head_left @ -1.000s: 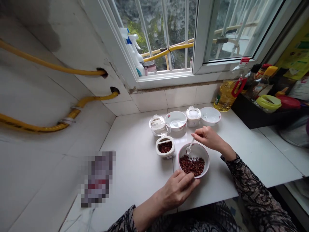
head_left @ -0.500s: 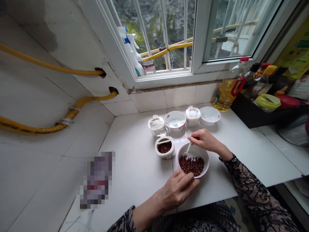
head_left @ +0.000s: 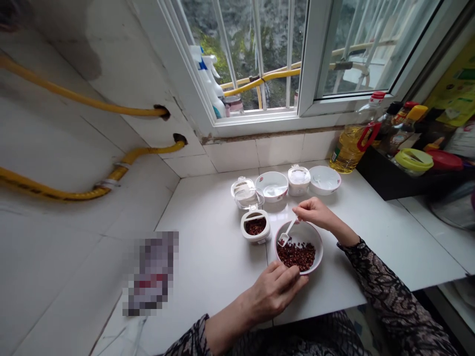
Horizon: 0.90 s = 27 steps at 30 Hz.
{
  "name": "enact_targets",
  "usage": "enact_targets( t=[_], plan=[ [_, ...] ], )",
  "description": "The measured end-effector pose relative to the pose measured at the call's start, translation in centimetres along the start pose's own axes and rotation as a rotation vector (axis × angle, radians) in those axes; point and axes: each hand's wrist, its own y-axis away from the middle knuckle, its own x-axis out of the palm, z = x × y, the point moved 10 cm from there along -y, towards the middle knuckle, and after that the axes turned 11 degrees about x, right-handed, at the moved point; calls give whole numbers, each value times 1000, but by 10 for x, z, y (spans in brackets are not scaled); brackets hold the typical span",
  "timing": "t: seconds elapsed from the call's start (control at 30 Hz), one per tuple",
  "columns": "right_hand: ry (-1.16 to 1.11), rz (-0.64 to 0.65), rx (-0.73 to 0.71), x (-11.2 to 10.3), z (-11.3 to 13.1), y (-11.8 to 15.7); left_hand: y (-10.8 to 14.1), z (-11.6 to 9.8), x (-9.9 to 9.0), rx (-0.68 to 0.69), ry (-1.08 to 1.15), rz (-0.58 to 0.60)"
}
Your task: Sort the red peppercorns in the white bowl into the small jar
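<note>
A white bowl (head_left: 318, 245) with a pink rim stands near the counter's front edge, partly filled with dark red peppercorns (head_left: 297, 256). My left hand (head_left: 276, 289) grips its near rim, fingers closed on the edge. Between the fingertips of my right hand (head_left: 313, 212) is the handle of a small white spoon (head_left: 285, 238), slanting down into the bowl. The spoon's scoop is over the left part of the peppercorns, with a few grains at it. Left of the bowl, an uncovered seasoning jar (head_left: 256, 226) holds more of the dark red grains, its clear lid tipped back.
Behind stand two lidded seasoning jars, one at left (head_left: 243, 187) and one at right (head_left: 299, 179), and two white bowls, one (head_left: 272, 185) between them and one (head_left: 325, 179) farther right. An oil bottle (head_left: 347, 148) and a black condiment box (head_left: 382, 173) line the right. A blurred package (head_left: 152, 272) lies left.
My right hand has lifted slightly, and the spoon's scoop has shifted left and up out of the peppercorns. My left hand stays on the bowl's rim. The view has shifted a little.
</note>
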Motion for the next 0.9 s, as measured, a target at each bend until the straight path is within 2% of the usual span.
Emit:
enact_targets(
  t=[0.1, 0.2, 0.3, 0.37, 0.47, 0.53, 0.6, 0.67, 0.8, 0.9],
  plan=[
    [-60, -24, -8, 2, 2, 0, 0, 0, 1, 3, -3, 4],
    [-94, -195, -128, -5, 21, 10, -1, 0, -1, 12, -4, -10],
    [38, -458, -392, -9, 56, 34, -2, 0, -3, 12, -2, -21],
    [233, -590, -651, 3, 83, 58, -1, 0, -2, 10, -7, -13],
    [559, -662, -1012, 37, 105, 89, 0, -1, 1, 12, -18, -3],
    [665, -665, -1127, 47, 108, 99, 1, -1, 1, 9, -20, -8],
    [644, -664, -1139, 40, 110, 104, 0, 0, 1, 5, -23, -17],
    [564, -636, -1073, 21, 109, 101, 0, -1, -1, 7, -24, -27],
    [549, -457, -812, -8, 91, 72, -2, 0, -3, 3, -7, -29],
    [688, -369, -601, -13, 66, 48, -2, 0, -4, 2, 1, -33]
  ],
)
